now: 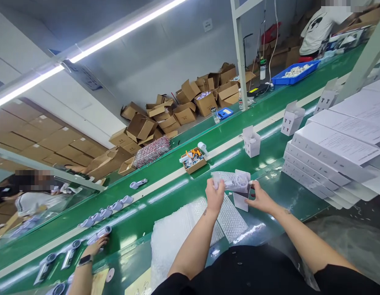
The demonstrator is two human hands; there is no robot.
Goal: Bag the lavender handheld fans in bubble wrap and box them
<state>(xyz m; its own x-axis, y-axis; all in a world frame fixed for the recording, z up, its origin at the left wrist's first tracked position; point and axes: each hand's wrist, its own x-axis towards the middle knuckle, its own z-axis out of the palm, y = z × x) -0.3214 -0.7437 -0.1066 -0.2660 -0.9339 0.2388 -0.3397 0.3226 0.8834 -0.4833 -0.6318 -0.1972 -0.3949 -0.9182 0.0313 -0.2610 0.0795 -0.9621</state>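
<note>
One shirt (254, 272), two hands (215, 196) (261, 199), one wrapped bundle (229, 180)

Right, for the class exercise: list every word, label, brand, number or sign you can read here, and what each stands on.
No text can be read with certainty.
Wall sign: blurred.
Blue panel on the wall: blurred.
Stacked white boxes: printed lines, too small.
Cardboard at the bottom edge: faint marks, unreadable.
Wrapped item in the left hand: no readable text.

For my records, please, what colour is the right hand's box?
The box is white; head view.
</note>
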